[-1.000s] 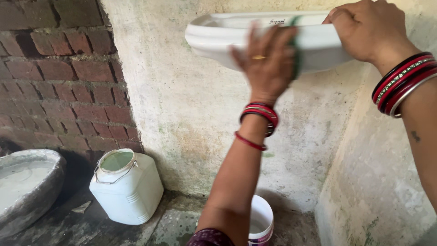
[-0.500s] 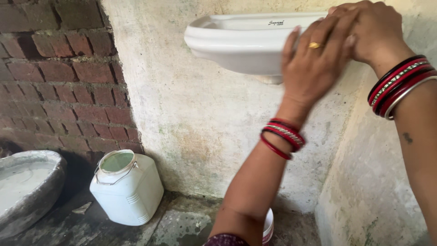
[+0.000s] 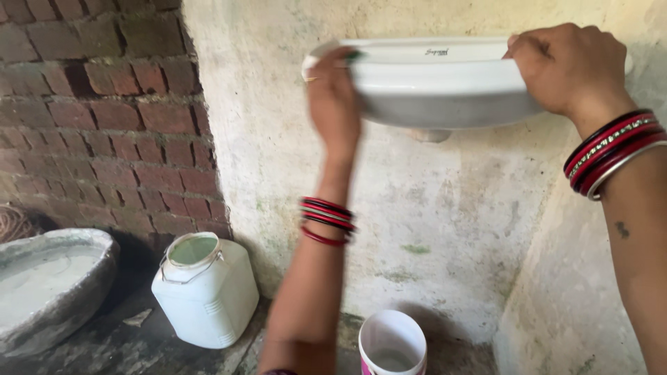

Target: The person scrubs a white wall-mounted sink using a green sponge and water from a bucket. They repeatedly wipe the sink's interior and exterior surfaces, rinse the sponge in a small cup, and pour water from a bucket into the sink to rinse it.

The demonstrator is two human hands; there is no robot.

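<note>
White wall basin (image 3: 445,83), left hand (image 3: 333,104) pressing green scrubber (image 3: 354,55) on rim, right hand (image 3: 566,69) gripping edge

Hands (image 3: 333,104) on white washbasin (image 3: 438,83), jerrycan (image 3: 205,288) below

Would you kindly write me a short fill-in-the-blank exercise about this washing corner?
1. The right hand grips the rim of the white ____ on the wall.
2. The left wall is built of red ____.
3. The white jerrycan stands on the ____.
4. Both wrists wear red ____.

Missing words: basin; bricks; floor; bangles
</note>
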